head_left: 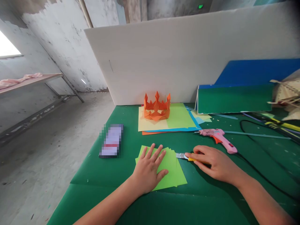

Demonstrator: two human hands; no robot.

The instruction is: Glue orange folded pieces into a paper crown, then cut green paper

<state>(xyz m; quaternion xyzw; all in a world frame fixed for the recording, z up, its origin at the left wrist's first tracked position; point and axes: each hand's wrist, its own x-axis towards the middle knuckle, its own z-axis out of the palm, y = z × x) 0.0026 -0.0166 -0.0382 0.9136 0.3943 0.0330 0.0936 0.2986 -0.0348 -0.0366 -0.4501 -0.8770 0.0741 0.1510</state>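
Several light green paper sheets [172, 175] lie in a slightly fanned stack on the green table. My left hand [150, 170] rests flat on them with its fingers spread. In my right hand [208, 162] is a utility knife [191, 159] with a yellow handle, its blade out and pointing left. The blade tip meets the right edge of the stack; whether it is between sheets I cannot tell. Behind the stack, an orange paper crown [156, 107] stands upright on larger coloured sheets [152, 125].
A pink glue gun [219, 137] lies right of the sheets, its black cord [257, 173] running rightward. A phone [112, 140] with a blurred screen is at left. A white board [164, 62] stands behind, with a green board [234, 99] at right. The table's left edge drops to the floor.
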